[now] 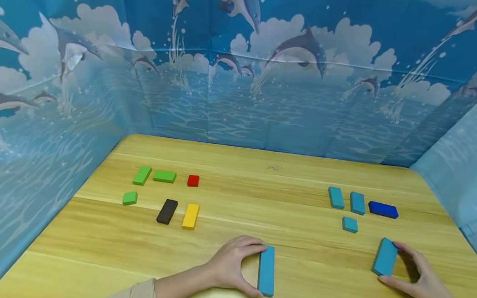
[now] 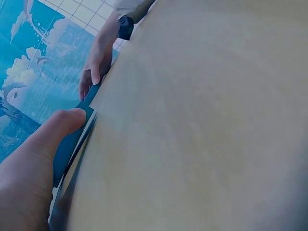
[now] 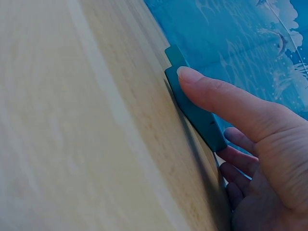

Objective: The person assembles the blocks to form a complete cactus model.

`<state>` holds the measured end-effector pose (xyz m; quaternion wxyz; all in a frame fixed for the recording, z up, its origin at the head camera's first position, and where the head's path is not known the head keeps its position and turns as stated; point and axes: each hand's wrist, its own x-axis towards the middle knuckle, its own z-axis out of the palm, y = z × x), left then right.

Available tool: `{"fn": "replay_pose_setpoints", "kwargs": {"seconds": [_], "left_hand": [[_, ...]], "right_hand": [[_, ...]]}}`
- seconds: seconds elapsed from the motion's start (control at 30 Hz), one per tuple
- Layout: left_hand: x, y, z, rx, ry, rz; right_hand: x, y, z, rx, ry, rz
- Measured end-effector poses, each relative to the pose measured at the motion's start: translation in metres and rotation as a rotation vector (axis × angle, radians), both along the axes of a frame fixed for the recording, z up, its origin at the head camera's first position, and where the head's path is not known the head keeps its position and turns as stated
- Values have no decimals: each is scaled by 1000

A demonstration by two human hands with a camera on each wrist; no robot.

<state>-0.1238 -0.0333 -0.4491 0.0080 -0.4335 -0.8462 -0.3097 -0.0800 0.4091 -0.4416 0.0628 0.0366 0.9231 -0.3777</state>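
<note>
At the front middle of the table, my left hand holds a long light-blue block by its two ends, thumb near and fingers far. The left wrist view has the thumb pressed on the end of that block. To the right, my right hand pinches another light-blue block the same way. In the right wrist view the thumb lies on this block, with the other fingers beyond it. Both blocks are at the tabletop; whether they are slightly lifted I cannot tell.
Beyond my right hand lie light-blue blocks and a dark-blue block. At the left are green blocks, a red cube, a black block and a yellow block. A dolphin-print curtain surrounds the wooden table.
</note>
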Motion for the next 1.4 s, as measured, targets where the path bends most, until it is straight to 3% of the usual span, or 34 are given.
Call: {"fn": "replay_pose_setpoints", "kwargs": {"seconds": [0.27,0.67,0.7,0.8,0.93,0.97,1.13,1.4], "left_hand": [[2,0,-3,-24,45,-16],[3,1,-1,-16,47,-18],[3,1,-1,-18,53,-18],[2,1,-2,-23,67,-22],[2,1,-2,-24,71,-24],[2,1,-2,-25,72,-23],[2,0,-2,-36,75,-24],[0,1,-2,-44,102,-42]], "right_hand": [[0,0,2,-7,-11,5],[0,-1,0,-30,-6,-40],[0,-3,-1,-42,6,-50],[-3,-10,3,-80,144,-30],[-16,-39,23,-134,361,107],[-21,-49,29,-150,376,145],[-47,-105,42,-186,392,287],[-88,-164,28,-209,363,405]]}}
